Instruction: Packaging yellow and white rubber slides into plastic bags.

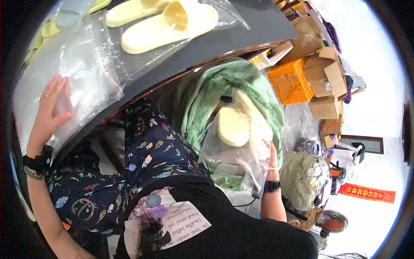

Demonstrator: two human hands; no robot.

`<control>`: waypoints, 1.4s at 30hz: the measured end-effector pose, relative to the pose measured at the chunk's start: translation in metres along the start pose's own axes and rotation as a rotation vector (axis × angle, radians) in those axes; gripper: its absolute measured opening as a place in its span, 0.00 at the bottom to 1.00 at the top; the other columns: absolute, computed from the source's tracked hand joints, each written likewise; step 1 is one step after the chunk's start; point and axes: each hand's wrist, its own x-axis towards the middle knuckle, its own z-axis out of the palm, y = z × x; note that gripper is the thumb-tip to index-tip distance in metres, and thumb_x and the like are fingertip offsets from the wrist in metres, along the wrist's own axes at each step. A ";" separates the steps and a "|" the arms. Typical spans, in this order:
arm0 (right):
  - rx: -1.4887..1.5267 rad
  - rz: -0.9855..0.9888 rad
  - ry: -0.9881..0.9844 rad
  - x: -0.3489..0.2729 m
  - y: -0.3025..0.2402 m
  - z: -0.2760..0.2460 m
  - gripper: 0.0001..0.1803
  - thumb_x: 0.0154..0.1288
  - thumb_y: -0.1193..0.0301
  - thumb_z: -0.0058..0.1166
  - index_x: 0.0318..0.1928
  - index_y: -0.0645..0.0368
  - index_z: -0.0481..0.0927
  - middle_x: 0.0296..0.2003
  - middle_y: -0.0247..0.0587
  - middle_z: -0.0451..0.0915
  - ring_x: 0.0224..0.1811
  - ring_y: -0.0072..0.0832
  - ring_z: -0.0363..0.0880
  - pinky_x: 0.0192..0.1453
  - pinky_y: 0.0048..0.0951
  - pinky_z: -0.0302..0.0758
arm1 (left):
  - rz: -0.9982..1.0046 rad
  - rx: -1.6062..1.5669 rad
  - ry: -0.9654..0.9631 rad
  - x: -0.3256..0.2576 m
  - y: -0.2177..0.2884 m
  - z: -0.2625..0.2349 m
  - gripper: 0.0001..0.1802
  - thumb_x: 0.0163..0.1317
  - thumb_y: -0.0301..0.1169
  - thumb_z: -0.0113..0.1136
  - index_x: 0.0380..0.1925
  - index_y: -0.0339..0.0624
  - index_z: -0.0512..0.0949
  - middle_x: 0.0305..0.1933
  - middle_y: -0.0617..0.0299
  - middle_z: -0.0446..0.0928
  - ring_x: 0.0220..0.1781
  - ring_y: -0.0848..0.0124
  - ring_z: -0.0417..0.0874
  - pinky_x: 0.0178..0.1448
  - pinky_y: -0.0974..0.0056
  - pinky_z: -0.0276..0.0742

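My left hand (48, 113) lies flat on a pile of clear plastic bags (88, 71) on the dark table, fingers stretched and thumb apart. Off to my right side, my right hand (272, 156) grips the edge of a clear plastic bag with pale yellow slippers (233, 126) inside. That bag is over the mouth of a green cloth sack (261, 80), next to the table; whether it rests on the contents is unclear. Another pair of pale yellow slippers (157, 33) lies on clear plastic on the table, beyond the bag pile.
The dark table (263, 19) curves along the far left, with greenish-yellow slippers (49, 29) at its corner. An orange crate (291, 80) and open cardboard boxes (325, 77) stand beyond the sack. A white bulging sack (304, 177), a fan (332, 222) and another person (355, 82) are at right.
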 end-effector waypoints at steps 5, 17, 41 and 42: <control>0.082 -0.215 -0.171 -0.091 -0.068 0.069 0.22 0.69 0.58 0.51 0.52 0.65 0.76 0.47 0.45 0.82 0.46 0.35 0.83 0.52 0.36 0.81 | -0.008 -0.067 -0.012 -0.005 -0.005 -0.004 0.48 0.53 0.60 0.59 0.71 0.48 0.60 0.77 0.48 0.51 0.77 0.48 0.49 0.77 0.50 0.42; 0.063 -0.768 -0.567 -0.056 -0.156 0.314 0.26 0.62 0.57 0.62 0.52 0.62 0.74 0.46 0.41 0.79 0.49 0.30 0.79 0.50 0.29 0.77 | -0.089 -0.140 -0.061 -0.004 0.010 -0.015 0.50 0.49 0.57 0.65 0.71 0.51 0.60 0.76 0.44 0.51 0.76 0.44 0.50 0.77 0.47 0.43; -0.604 -0.515 -0.419 0.131 -0.052 0.092 0.12 0.71 0.70 0.49 0.48 0.63 0.79 0.39 0.43 0.83 0.40 0.29 0.81 0.45 0.29 0.78 | 0.049 0.095 -0.060 0.000 -0.012 -0.007 0.48 0.57 0.65 0.53 0.70 0.45 0.61 0.76 0.50 0.53 0.78 0.54 0.51 0.78 0.51 0.44; -0.995 -0.697 -0.381 0.170 -0.022 0.032 0.11 0.70 0.70 0.51 0.46 0.61 0.81 0.36 0.42 0.83 0.37 0.27 0.81 0.41 0.29 0.78 | 0.068 0.089 -0.078 0.005 -0.014 -0.005 0.48 0.57 0.65 0.53 0.70 0.45 0.61 0.76 0.50 0.53 0.78 0.54 0.51 0.78 0.51 0.44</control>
